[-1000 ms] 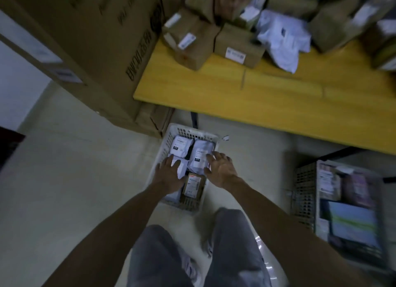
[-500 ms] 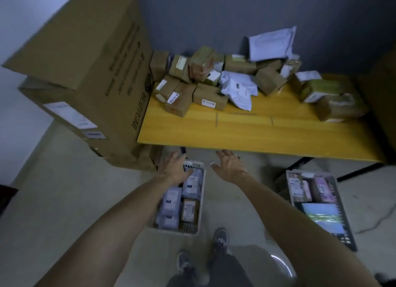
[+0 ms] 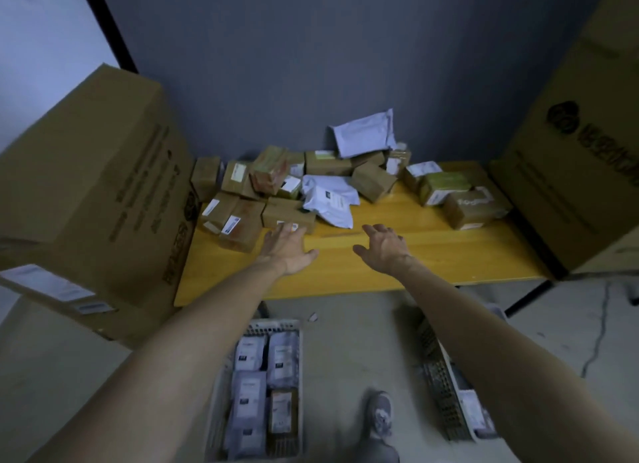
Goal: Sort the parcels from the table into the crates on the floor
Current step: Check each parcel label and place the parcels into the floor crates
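now, l hand (image 3: 287,251), r hand (image 3: 383,246) fingers wide, empty, parcel labels (image 3: 231,224) blurry

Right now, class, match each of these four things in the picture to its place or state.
1 left hand
2 right hand
3 upper white mailer
4 left crate

a on the floor, holding parcels
b highest on the pile, by the wall
c over bare tabletop, touching nothing
d fingertips at a brown box

Pairs: 1-d, 2-c, 3-b, 4-a
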